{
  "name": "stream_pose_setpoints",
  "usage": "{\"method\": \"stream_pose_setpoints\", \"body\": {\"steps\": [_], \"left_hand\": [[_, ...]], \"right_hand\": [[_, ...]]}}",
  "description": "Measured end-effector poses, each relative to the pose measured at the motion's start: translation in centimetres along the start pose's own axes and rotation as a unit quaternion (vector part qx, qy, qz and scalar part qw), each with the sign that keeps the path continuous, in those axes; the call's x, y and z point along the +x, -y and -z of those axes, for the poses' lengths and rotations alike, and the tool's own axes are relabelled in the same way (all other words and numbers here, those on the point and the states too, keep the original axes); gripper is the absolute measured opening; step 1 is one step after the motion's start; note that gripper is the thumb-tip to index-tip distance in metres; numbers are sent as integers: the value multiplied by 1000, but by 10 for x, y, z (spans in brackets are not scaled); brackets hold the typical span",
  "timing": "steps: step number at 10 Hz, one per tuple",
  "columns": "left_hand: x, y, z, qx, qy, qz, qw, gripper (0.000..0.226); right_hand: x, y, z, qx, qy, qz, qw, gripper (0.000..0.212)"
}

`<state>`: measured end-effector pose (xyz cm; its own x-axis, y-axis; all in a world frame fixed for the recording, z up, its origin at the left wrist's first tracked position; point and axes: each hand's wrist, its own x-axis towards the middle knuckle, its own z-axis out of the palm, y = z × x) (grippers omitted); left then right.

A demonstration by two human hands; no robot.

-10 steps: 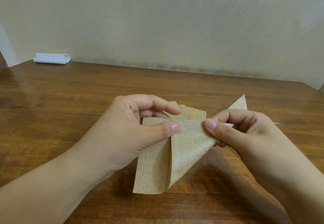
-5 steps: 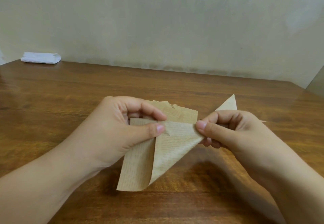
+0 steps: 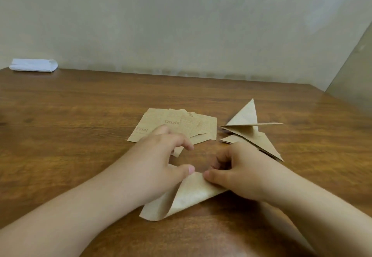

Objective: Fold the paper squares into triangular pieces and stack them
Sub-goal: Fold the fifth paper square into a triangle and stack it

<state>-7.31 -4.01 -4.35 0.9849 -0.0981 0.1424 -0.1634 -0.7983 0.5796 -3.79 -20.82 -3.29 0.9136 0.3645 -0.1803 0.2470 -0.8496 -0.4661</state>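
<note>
Both hands, left hand [image 3: 159, 162] & right hand [image 3: 239, 170], pinch half-folded paper [image 3: 189, 194].

A plain room with a table set up for paper craft, most likely in a home.

A brown wooden table [image 3: 80, 126] stands pushed against a bare, pale plastered wall [image 3: 181, 25]. On it lie loose printed paper squares [image 3: 181, 124], a few folded triangles [image 3: 249, 134] and a folded white cloth [image 3: 33, 65] at the far left corner.
</note>
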Motion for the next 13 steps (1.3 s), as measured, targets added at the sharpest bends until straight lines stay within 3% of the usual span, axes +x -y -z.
{"method": "stream_pose_setpoints", "body": {"steps": [1, 2, 4, 5, 6, 7, 8, 11, 13], "left_hand": [[-8, -9, -1, 27, -15, -61, 998, 16], [-19, -17, -12, 55, 7, -90, 994, 36], [-21, -26, -18, 151, 33, -82, 985, 36], [-20, -18, -14, 135, 31, -85, 987, 35], [-21, -18, -12, 146, 38, -92, 984, 36], [-17, -15, -10, 147, 67, -93, 983, 35], [-13, -4, -13, 94, 70, -95, 989, 36], [-14, -4, -17, 128, 52, -131, 982, 34], [-13, -3, -19, 151, 40, -142, 977, 42]], "right_hand": [[1, 1, -4, -1, -22, -13, 1000, 23], [2, 3, -6, -11, -31, -24, 999, 23], [2, 4, -8, -42, -44, -23, 998, 28], [-6, -6, -4, -79, -98, 24, 992, 13], [-20, -16, -4, -22, -112, 142, 983, 11], [-30, -25, -18, -28, -82, 213, 973, 24], [-36, -35, -28, -35, -97, 247, 963, 28], [-44, -39, -23, -108, -81, 325, 936, 23], [-49, -37, -12, -229, -20, 356, 906, 37]]}}
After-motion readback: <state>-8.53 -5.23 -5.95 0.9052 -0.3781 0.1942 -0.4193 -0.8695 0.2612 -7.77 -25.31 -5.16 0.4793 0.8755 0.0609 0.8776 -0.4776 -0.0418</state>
